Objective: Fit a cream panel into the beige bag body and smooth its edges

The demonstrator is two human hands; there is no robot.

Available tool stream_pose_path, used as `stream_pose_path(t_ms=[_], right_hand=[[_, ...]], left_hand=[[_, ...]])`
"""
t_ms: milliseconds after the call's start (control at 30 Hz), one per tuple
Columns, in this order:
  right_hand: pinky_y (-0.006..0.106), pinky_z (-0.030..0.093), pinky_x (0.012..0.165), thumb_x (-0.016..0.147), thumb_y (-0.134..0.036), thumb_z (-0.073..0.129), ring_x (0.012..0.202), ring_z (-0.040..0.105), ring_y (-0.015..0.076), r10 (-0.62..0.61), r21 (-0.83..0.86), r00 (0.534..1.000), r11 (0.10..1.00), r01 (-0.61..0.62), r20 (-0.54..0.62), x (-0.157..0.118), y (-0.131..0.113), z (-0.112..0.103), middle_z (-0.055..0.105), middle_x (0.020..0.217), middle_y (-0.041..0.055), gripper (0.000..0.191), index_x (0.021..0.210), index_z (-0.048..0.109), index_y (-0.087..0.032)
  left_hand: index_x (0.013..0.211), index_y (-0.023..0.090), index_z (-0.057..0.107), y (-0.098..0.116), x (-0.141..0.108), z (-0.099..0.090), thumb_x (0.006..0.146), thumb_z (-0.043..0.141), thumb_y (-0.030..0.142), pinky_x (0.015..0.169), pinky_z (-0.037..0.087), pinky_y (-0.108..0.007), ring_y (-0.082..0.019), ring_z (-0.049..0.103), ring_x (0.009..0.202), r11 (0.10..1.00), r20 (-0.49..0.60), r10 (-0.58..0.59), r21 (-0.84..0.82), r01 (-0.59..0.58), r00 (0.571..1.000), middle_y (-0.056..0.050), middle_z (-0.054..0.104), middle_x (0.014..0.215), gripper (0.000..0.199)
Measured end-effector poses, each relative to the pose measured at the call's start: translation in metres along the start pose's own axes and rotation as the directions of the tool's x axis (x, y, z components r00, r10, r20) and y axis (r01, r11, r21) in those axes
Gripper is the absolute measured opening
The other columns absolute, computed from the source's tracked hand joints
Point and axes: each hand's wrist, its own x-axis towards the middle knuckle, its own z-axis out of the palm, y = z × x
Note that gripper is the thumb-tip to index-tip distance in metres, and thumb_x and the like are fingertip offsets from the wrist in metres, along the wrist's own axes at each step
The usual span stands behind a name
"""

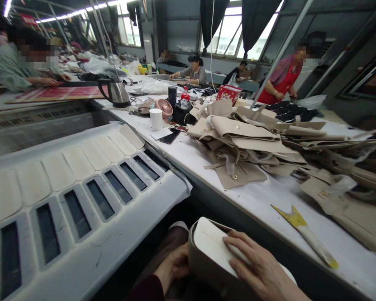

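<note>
Head view: left fingers (180, 256) clamped on the taupe case (203, 265); right fingers (239, 244) apart, best pressing evenly on the white panel (207, 236) beneath.

I see taupe on the wall of the case (203, 262) and white on its panel (210, 237); the sleeve (148, 289) reads dark maroon. On my feed the bags (250, 144) are beige, dotted with gold clasps (235, 177). The cutter (315, 240) shows yellow at both ends and off-white between, against a white table (253, 215). I make out a pale grey frame (122, 234) patterned with a row of dark rectangles, and cream pads (69, 162). I also pick out a pink fan (164, 107), a white cup (156, 120), a silver kettle (119, 93) with black handle, a red apron (277, 81) and a red box (227, 93) printed in lighter colours.
</note>
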Motion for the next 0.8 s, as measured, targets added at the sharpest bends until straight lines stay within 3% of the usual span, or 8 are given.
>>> stream_pose_path(t_ms=[233,433,567,667,800], right_hand=[[0.032,0.053,0.101,0.097,-0.042,0.049,0.123,0.057,0.0206,-0.045,-0.083,0.998,0.996,0.041,-0.039,0.001,0.011,0.004,0.055,0.139,0.0079,0.038,0.132,0.054,-0.030],[0.029,0.058,0.092,0.095,-0.041,0.052,0.115,0.064,0.0214,-0.105,-0.132,0.988,0.987,0.090,-0.116,0.003,0.008,-0.001,0.061,0.133,0.0070,0.036,0.130,0.057,-0.031],[0.027,0.059,0.089,0.094,-0.041,0.053,0.111,0.066,0.0214,-0.122,-0.131,0.978,0.986,0.101,-0.166,0.007,0.008,-0.002,0.063,0.131,0.0059,0.035,0.128,0.057,-0.032],[0.027,0.060,0.088,0.094,-0.040,0.054,0.111,0.066,0.0212,-0.128,-0.143,0.975,0.984,0.103,-0.180,0.006,0.009,0.000,0.062,0.131,0.0055,0.036,0.129,0.057,-0.032],[0.024,0.059,0.089,0.093,-0.038,0.056,0.110,0.066,0.0203,-0.138,-0.134,0.978,0.984,0.117,-0.155,0.005,0.008,0.001,0.062,0.130,0.0060,0.035,0.128,0.058,-0.031]], left_hand=[[0.125,0.021,0.064,-0.018,0.009,-0.004,0.070,0.067,0.015,0.091,0.049,-0.060,-0.042,0.066,0.102,0.984,0.085,-0.177,0.011,0.176,0.981,-0.014,0.076,0.098,0.056],[0.130,0.019,0.061,-0.015,0.007,0.004,0.082,0.064,0.027,0.093,0.049,-0.060,-0.041,0.065,0.107,0.973,0.121,-0.230,0.036,0.227,0.966,-0.015,0.075,0.100,0.048],[0.130,0.019,0.061,-0.016,0.009,0.006,0.080,0.066,0.025,0.098,0.046,-0.056,-0.039,0.062,0.113,0.970,0.141,-0.242,0.021,0.241,0.960,-0.013,0.075,0.101,0.050],[0.127,0.020,0.062,-0.023,0.019,0.010,0.080,0.067,0.038,0.099,0.045,-0.057,-0.040,0.061,0.115,0.972,0.136,-0.227,-0.027,0.233,0.964,-0.013,0.074,0.104,0.050],[0.122,0.022,0.065,-0.026,0.027,0.021,0.083,0.064,0.043,0.101,0.044,-0.056,-0.040,0.059,0.117,0.986,0.098,-0.143,-0.074,0.150,0.985,-0.012,0.073,0.109,0.044]])
